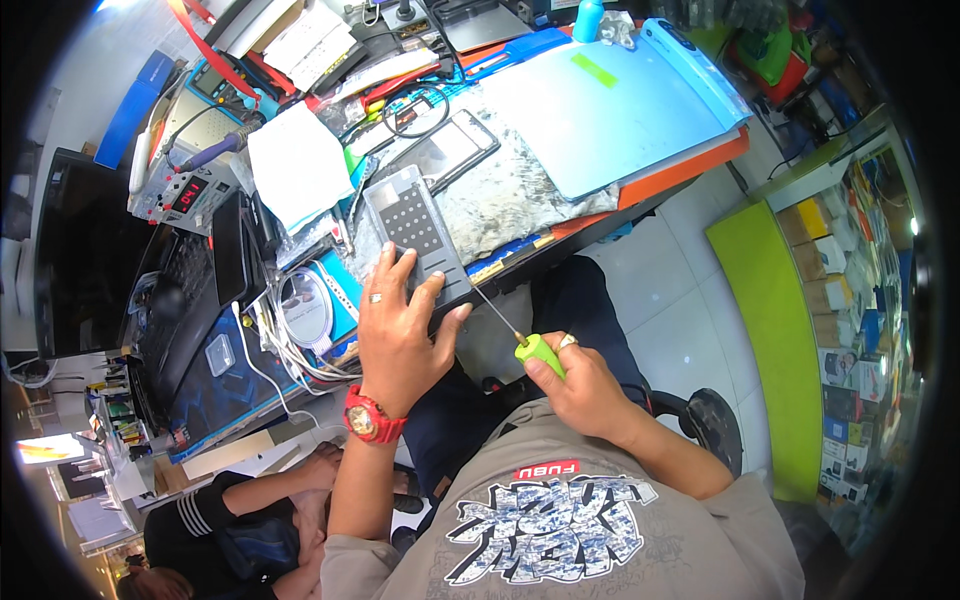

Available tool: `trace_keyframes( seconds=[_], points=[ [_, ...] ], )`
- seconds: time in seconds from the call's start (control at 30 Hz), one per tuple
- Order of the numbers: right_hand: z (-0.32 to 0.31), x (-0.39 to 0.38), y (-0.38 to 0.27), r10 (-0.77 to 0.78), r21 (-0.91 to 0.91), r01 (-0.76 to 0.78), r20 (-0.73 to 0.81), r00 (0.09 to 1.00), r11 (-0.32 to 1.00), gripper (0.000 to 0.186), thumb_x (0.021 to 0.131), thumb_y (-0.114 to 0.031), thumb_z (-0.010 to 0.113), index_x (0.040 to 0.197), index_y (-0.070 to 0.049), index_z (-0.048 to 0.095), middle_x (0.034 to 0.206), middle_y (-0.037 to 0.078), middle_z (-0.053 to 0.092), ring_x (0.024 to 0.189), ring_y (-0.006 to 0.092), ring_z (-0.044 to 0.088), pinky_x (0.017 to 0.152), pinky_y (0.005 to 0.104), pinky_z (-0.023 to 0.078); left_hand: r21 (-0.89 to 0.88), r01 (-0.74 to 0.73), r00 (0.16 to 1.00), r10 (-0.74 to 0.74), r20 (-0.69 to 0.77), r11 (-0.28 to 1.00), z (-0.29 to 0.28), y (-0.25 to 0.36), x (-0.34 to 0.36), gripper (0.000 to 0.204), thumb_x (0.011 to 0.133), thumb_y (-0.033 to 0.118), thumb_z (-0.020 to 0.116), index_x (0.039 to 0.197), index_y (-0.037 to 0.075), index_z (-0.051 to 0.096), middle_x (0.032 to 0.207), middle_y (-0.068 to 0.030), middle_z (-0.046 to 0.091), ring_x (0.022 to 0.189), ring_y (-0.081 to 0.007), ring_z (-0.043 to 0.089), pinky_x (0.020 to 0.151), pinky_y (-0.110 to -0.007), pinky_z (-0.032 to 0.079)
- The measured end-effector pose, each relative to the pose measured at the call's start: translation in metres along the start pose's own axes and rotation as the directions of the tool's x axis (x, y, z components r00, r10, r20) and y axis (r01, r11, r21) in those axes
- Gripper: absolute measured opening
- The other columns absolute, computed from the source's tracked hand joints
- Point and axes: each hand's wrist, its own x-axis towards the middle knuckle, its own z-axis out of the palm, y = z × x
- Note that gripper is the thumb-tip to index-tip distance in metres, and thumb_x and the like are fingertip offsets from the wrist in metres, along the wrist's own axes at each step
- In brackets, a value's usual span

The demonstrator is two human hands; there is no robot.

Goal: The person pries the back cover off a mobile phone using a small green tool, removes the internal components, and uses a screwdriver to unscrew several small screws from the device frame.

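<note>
A flat grey rectangular case (408, 222), with rows of dark round dots and several slots, lies at the near edge of the workbench. Across its near end rest the spread fingers of my left hand (402, 335), with the thumb by the edge; a red watch is on that wrist. My right hand (585, 388) is closed around the green handle of a screwdriver (540, 355). The thin metal shaft slants up and left, and its tip meets the right edge of the case near my left fingers. Whether the tip sits in a gap cannot be seen.
Behind the case lies a phone frame (463, 148). A blue mat (600, 115) covers the right of the bench. To the left are a white cloth (298, 165), a power supply (185, 195), coiled white cables (290, 350) and a monitor (90, 250). Another person (240, 530) sits at lower left.
</note>
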Motion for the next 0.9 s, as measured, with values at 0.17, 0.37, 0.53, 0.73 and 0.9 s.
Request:
trace_keyframes(
  seconds=[0.17,0.37,0.53,0.73,0.9],
  points=[
    [0.014,0.002,-0.001,0.093,0.041,-0.093,0.019,0.996,0.995,0.042,0.108,-0.035,0.059,0.120,0.005,0.061,0.091,0.026,0.073,0.088,0.0458,0.072,0.077,0.0481,0.055,0.029,-0.030,0.996,0.032,-0.078,0.999,0.020,-0.007,-0.005,0.038,0.081,0.023,0.089,0.105,0.000,0.071,0.137,-0.0256,0.064,0.136,-0.0442,0.057,0.112,-0.055,0.046],
    [0.023,0.000,0.001,0.069,0.074,-0.069,0.005,0.998,0.995,0.045,0.109,-0.036,0.057,0.121,0.007,0.060,0.089,0.028,0.072,0.088,0.0470,0.072,0.076,0.0492,0.055,0.036,-0.056,0.997,0.058,-0.046,0.998,0.016,-0.009,-0.003,0.034,0.082,0.020,0.087,0.104,0.000,0.070,0.136,-0.0251,0.065,0.134,-0.0441,0.059,0.111,-0.055,0.046],
    [0.031,-0.001,0.008,0.111,0.112,-0.113,0.024,0.994,0.987,0.047,0.109,-0.037,0.056,0.120,0.008,0.060,0.087,0.029,0.071,0.086,0.0473,0.072,0.075,0.0493,0.055,0.038,-0.037,0.998,0.038,-0.044,0.999,0.016,-0.005,-0.002,0.029,0.084,0.016,0.084,0.105,0.001,0.070,0.136,-0.0246,0.065,0.134,-0.0441,0.059,0.111,-0.056,0.045],
    [0.039,-0.005,0.011,0.122,0.183,-0.123,0.020,0.992,0.975,0.045,0.110,-0.037,0.055,0.117,0.007,0.060,0.080,0.025,0.069,0.080,0.0451,0.071,0.071,0.0479,0.053,0.043,-0.048,0.999,0.049,-0.023,0.998,0.015,-0.008,-0.003,0.029,0.084,0.015,0.084,0.104,0.000,0.070,0.136,-0.0248,0.065,0.134,-0.0443,0.058,0.112,-0.057,0.045],
    [0.045,-0.004,0.009,0.144,0.217,-0.143,0.011,0.990,0.966,0.040,0.110,-0.036,0.055,0.113,0.004,0.060,0.075,0.022,0.067,0.075,0.0429,0.071,0.067,0.0474,0.052,0.057,-0.049,0.998,0.052,-0.046,0.997,0.017,-0.008,-0.002,0.027,0.083,0.017,0.084,0.101,0.001,0.071,0.134,-0.0239,0.066,0.132,-0.0431,0.060,0.110,-0.057,0.046]
  ],
)
